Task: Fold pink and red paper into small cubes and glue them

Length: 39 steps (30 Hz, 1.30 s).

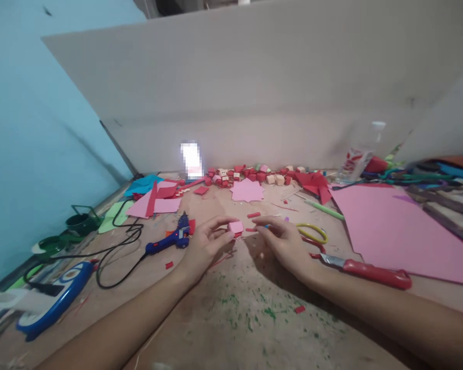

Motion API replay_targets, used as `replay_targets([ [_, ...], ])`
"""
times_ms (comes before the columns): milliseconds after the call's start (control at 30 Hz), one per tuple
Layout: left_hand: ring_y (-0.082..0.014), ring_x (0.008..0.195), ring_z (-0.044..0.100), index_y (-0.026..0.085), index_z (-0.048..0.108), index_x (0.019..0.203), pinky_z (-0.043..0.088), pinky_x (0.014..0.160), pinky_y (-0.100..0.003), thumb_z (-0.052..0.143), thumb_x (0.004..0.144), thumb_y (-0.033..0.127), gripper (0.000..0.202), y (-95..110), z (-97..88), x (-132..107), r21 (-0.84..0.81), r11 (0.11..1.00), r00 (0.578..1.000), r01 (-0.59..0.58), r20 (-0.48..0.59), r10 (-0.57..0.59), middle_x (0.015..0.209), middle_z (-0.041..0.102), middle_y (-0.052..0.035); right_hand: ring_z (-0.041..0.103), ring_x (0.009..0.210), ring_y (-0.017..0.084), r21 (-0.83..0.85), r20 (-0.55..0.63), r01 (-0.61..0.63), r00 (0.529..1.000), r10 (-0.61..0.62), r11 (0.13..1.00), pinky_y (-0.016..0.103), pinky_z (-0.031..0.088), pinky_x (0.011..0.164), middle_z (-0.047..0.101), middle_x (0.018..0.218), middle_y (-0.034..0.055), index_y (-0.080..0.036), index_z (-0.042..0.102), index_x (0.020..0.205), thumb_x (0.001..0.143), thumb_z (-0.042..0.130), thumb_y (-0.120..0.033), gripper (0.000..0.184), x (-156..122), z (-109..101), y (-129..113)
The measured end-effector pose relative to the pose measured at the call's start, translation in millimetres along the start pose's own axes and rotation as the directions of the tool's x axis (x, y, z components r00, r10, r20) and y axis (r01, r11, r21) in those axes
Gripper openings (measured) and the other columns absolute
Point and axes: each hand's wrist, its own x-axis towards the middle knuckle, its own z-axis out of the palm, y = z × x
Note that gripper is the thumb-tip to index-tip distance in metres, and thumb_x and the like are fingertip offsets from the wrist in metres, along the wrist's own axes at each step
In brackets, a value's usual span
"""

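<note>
My left hand pinches a small pink foam block with red on its underside between thumb and fingertips. To its right, my right hand has thumb and index finger close together, with a narrow red foam strip at their tips, just short of the block. Another red strip lies on the table behind. A blue hot glue gun rests left of my left hand. Scissors with yellow and red handles lie partly hidden behind my right hand.
A red-handled knife and a large pink foam sheet lie right. Several small red and pink blocks line the back by a pink star-shaped piece. A plastic bottle stands back right; a black cord loops left.
</note>
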Motion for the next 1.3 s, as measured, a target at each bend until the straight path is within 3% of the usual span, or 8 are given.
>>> replay_targets([
  [133, -0.0182, 0.080, 0.068, 0.013, 0.070, 0.111, 0.052, 0.070, -0.026, 0.083, 0.073, 0.036, 0.047, 1, -2.8, 4, -0.026, 0.999, 0.999, -0.038, -0.016, 0.038, 0.093, 0.074, -0.0089, 0.071, 0.093, 0.025, -0.298, 0.075, 0.094, 0.994, -0.075, 0.950, 0.035, 0.054, 0.080, 0.078, 0.104, 0.0112, -0.017, 0.076, 0.104, 0.094, 0.054, -0.032, 0.029, 21, -28, -20],
  [233, -0.0156, 0.071, 0.065, 0.013, 0.069, 0.110, 0.049, 0.064, -0.024, 0.082, 0.072, 0.034, 0.045, 0, -6.0, 7, -0.051, 0.997, 0.998, -0.052, -0.027, 0.051, 0.084, 0.072, -0.0061, 0.069, 0.090, 0.027, -0.522, 0.225, 0.175, 0.972, -0.063, 0.834, 0.036, 0.049, 0.080, 0.078, 0.096, 0.0109, -0.019, 0.078, 0.091, 0.088, 0.063, -0.028, 0.018, 28, -45, -39],
  [367, -0.0141, 0.065, 0.062, 0.013, 0.068, 0.109, 0.046, 0.060, -0.023, 0.081, 0.072, 0.033, 0.044, -4, -7.6, 9, -0.064, 0.997, 0.998, -0.051, -0.028, 0.050, 0.078, 0.070, -0.0044, 0.066, 0.091, 0.031, -0.713, 0.343, 0.240, 0.939, 0.028, 0.659, 0.035, 0.043, 0.078, 0.073, 0.078, 0.0115, -0.020, 0.071, 0.066, 0.082, 0.069, -0.022, 0.016, 19, -46, -55],
  [500, -0.0170, 0.072, 0.065, 0.013, 0.069, 0.111, 0.047, 0.060, -0.023, 0.081, 0.071, 0.029, 0.045, -3, -4.0, 5, -0.068, 0.997, 0.999, -0.043, 0.010, 0.043, 0.083, 0.071, -0.0068, 0.066, 0.089, 0.030, -0.791, 0.330, 0.220, 0.939, 0.095, 0.571, 0.033, 0.041, 0.075, 0.073, 0.082, 0.0127, -0.019, 0.069, 0.071, 0.083, 0.062, -0.015, 0.015, 11, -39, -57],
  [800, -0.0137, 0.071, 0.064, 0.011, 0.070, 0.115, 0.046, 0.059, -0.021, 0.075, 0.070, 0.016, 0.046, -9, 5.6, 1, -0.087, 0.996, 0.996, -0.006, 0.092, 0.014, 0.097, 0.074, -0.0111, 0.064, 0.082, 0.024, -0.612, 0.205, 0.163, 0.978, -0.044, 0.774, 0.032, 0.048, 0.076, 0.071, 0.089, 0.0091, -0.019, 0.067, 0.093, 0.095, 0.044, -0.028, 0.025, 22, -54, -40],
  [933, -0.0120, 0.063, 0.062, 0.011, 0.071, 0.113, 0.047, 0.059, -0.023, 0.075, 0.069, 0.017, 0.045, -14, 7.4, 0, -0.120, 0.992, 0.990, 0.030, 0.143, -0.012, 0.089, 0.074, -0.0080, 0.062, 0.076, 0.023, -0.458, 0.090, 0.116, 0.992, -0.084, 0.881, 0.030, 0.048, 0.065, 0.066, 0.081, 0.0048, -0.022, 0.065, 0.092, 0.095, 0.047, -0.045, 0.029, 21, -32, -34],
  [1100, -0.0137, 0.060, 0.063, 0.015, 0.073, 0.111, 0.048, 0.058, -0.024, 0.074, 0.068, 0.017, 0.043, -17, 9.4, -1, -0.139, 0.988, 0.988, 0.062, 0.148, -0.041, 0.079, 0.072, -0.0041, 0.050, 0.055, 0.021, -0.226, -0.083, 0.036, 0.995, -0.056, 0.973, 0.031, 0.042, 0.049, 0.053, 0.064, 0.0003, -0.019, 0.062, 0.103, 0.097, 0.030, -0.059, 0.051, 28, 9, -10],
  [1300, -0.0182, 0.066, 0.067, 0.014, 0.075, 0.111, 0.052, 0.064, -0.029, 0.075, 0.066, 0.014, 0.045, -21, 7.8, 3, -0.099, 0.991, 0.991, 0.086, 0.107, -0.076, 0.082, 0.074, -0.0075, 0.047, 0.056, 0.020, -0.035, -0.124, 0.024, 0.992, -0.028, 0.999, 0.031, 0.039, 0.052, 0.049, 0.062, -0.0010, -0.020, 0.063, 0.098, 0.092, 0.047, -0.054, 0.038, 34, 9, 2],
])
